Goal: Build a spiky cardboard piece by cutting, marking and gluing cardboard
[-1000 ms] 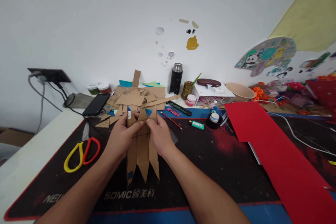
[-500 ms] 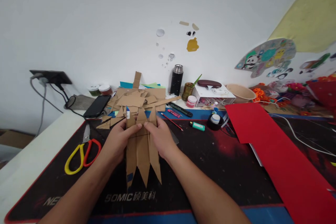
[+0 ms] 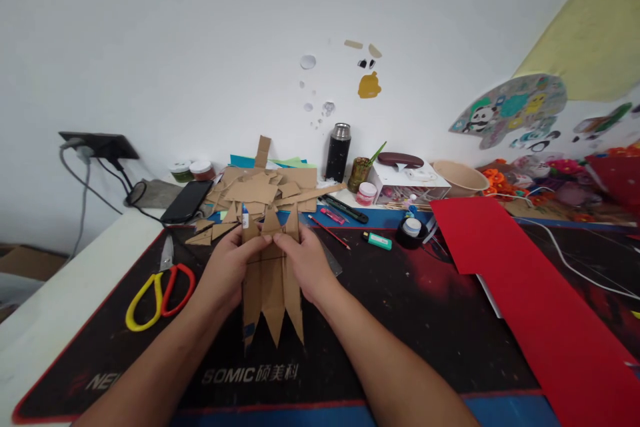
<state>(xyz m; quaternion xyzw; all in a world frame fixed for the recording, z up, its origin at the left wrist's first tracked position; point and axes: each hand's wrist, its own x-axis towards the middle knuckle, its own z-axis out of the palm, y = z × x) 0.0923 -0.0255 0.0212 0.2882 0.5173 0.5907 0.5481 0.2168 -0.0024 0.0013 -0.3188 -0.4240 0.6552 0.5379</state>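
A brown cardboard piece [image 3: 272,287] with pointed tips at both ends is held over the dark desk mat. My left hand [image 3: 231,259] grips its left edge, thumb lying across the front. On the other edge my right hand [image 3: 306,260] is closed, its thumb tip close to the left one near the middle. Fingers behind the cardboard are hidden. A thin dark line crosses the piece below the thumbs, and a blue mark shows on its lower left tip. Scissors [image 3: 167,253] with one yellow and one red handle lie left of my left hand.
Cardboard scraps [image 3: 253,190] are heaped behind my hands. A phone [image 3: 187,202], a black thermos [image 3: 339,152] and a white box [image 3: 407,180] line the back. A green lighter [image 3: 377,240] and a red pencil [image 3: 330,232] lie right of my hands; red paper [image 3: 520,287] covers the right side.
The lower tips of the cardboard now appear slightly higher, as the piece has tilted a little. Both hands keep their hold. The whole view has shifted slightly.
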